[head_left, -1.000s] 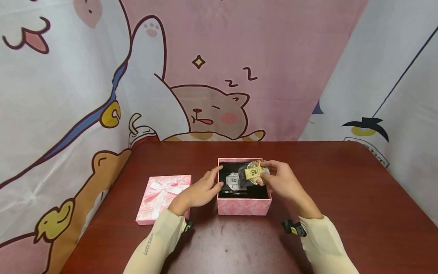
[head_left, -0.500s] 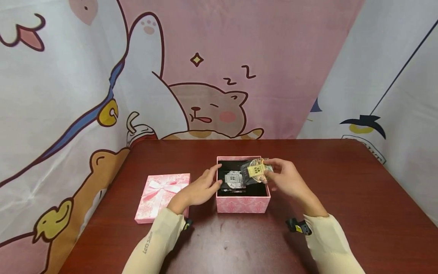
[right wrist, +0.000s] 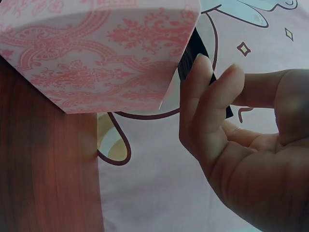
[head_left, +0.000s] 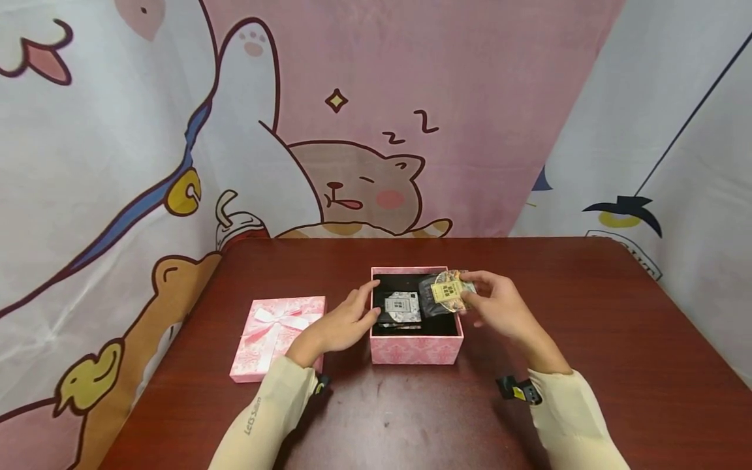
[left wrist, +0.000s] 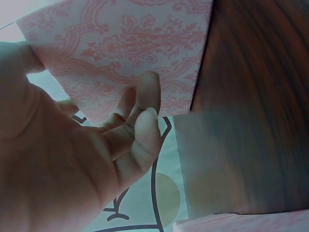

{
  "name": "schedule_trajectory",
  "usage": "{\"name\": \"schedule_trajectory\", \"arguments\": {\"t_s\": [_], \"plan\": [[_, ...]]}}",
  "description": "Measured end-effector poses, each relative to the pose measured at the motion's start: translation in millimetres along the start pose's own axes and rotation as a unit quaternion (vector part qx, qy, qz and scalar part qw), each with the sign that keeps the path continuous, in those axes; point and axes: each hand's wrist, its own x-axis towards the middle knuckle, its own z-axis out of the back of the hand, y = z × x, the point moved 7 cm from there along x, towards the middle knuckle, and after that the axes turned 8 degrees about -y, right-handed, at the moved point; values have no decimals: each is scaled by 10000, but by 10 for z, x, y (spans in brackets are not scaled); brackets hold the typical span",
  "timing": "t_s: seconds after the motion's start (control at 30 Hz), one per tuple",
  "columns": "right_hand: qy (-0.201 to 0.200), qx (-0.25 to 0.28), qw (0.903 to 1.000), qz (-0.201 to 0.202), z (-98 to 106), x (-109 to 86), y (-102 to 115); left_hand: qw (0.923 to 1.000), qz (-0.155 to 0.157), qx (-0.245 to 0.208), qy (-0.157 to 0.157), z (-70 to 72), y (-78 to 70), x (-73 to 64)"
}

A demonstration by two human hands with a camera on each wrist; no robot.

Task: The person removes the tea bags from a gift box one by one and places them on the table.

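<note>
A pink patterned gift box (head_left: pixel 416 350) with a black inside stands open on the table. My left hand (head_left: pixel 348 321) holds its left wall, thumb and forefinger at the rim; in the left wrist view, curled fingers (left wrist: pixel 147 92) lie against the outer wall. My right hand (head_left: pixel 499 305) pinches the right edge of a flat black packet (head_left: pixel 433 301) with a yellow label, tilted over the box's right side. Its dark back shows behind the fingers in the right wrist view. Another black packet with a pale grey label (head_left: pixel 402 305) lies inside the box, over a further flat edge.
A pink lid (head_left: pixel 282 326) with a ribbon bow lies left of the box, partly behind the left forearm. The dark red-brown table (head_left: pixel 587 313) runs back to a cartoon-printed cloth (head_left: pixel 470 98). Each wrist wears a black strap.
My right hand has moved slightly right, carrying the yellow-labelled packet toward the box's right rim and uncovering more of the grey-labelled one. The left hand stays at the box; the head view shifts slightly.
</note>
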Motion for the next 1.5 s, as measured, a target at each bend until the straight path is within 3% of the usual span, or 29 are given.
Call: {"name": "schedule_trajectory", "arguments": {"t_s": [0.9, 1.13, 1.5], "plan": [[-44, -67, 9999, -94, 270, -35, -79, 9999, -159, 20, -7, 30, -46, 32], [-78, -137, 9998, -112, 312, -46, -88, 9999, -23, 40, 115, 5, 2, 12], [-115, -44, 9998, -137, 392, -43, -156, 10000, -46, -11, 54, 5, -9, 6]]}}
